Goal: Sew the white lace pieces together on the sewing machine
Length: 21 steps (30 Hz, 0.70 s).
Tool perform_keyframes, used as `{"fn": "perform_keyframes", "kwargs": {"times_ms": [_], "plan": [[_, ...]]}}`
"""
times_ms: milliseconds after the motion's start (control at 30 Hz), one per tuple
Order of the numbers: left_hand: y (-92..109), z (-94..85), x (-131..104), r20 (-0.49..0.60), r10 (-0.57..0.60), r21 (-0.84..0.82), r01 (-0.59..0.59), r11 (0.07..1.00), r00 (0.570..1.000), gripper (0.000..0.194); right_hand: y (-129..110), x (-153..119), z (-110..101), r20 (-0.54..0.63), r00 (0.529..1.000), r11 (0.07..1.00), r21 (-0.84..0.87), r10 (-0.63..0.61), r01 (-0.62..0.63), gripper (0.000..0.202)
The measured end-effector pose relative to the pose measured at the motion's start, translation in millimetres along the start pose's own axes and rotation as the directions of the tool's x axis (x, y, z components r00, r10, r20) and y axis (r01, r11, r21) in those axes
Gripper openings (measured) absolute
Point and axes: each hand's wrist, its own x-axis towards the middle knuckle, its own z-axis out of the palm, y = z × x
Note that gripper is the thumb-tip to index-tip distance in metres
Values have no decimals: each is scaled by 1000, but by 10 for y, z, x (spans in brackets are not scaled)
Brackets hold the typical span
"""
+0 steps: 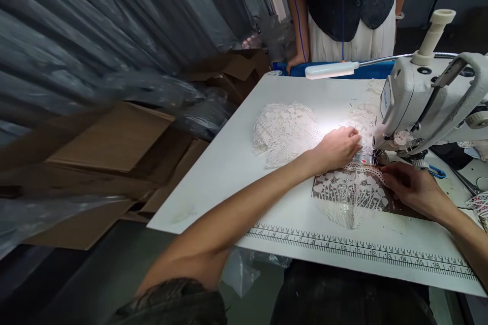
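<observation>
Lace panel [353, 190] lies flat on the white sewing table [236, 162], toward its right side, between the near edge and the sewing machine [423, 101]; its far edge runs under the machine's head, where the needle area is too bright and crowded to read.

That table is the largest thing here, with a printed ruler strip [358, 251] along its near edge. The machine stands at the table's right side, and a slim white lamp [331, 70] on a bendy neck hangs over the far edge. A second heap of lace [285, 132] sits near the table's middle, just left of the panel and apart from it. Beyond the far edge stands another person [351, 5] in a dark vest, one hand [295, 63] resting on the blue rim there. Flattened cardboard boxes [114, 137] lie off the left edge, on the floor.

The left hand [337, 147] is curled loosely, fingertips pressing the lace down just before the needle area. The right hand [414, 188] lies on the panel's right edge, fingers bent and pinching or pressing the fabric; I cannot tell which.
</observation>
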Motion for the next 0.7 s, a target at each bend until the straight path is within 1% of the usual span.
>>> {"fn": "perform_keyframes", "kwargs": {"times_ms": [100,167,233,300,367,433,500,567,633,700], "plan": [[-104,101,247,-9,114,-15,-114,993,993,33,53,-26,-13,-10,1000,999,36,26,-26,48],[-150,142,316,-57,175,-53,-178,983,983,33,100,-35,-43,-68,998,1000,-21,9,-10,43],[-155,160,293,-145,182,-104,-198,975,973,31,140,-36,-76,-143,989,995,-102,-32,17,36],[-118,164,203,-218,197,-208,-243,948,956,26,164,-33,-96,-178,981,988,-142,-81,56,31],[-59,166,97,-222,278,-340,-341,876,935,20,176,-32,-94,-188,973,983,-151,-130,102,30],[-3,180,19,-202,359,-419,-412,809,911,14,189,-31,-77,-208,964,977,-165,-165,132,30],[33,212,-16,-190,370,-433,-416,799,909,12,205,-30,-61,-226,955,972,-178,-192,154,31],[49,255,-21,-195,336,-446,-389,806,921,11,221,-28,-55,-224,950,968,-169,-219,183,32],[59,291,-22,-215,304,-468,-371,802,928,9,225,-30,-60,-213,941,961,-143,-263,236,34],[81,299,-40,-240,302,-465,-382,799,923,10,213,-38,-60,-199,929,949,-109,-313,296,36]]}}
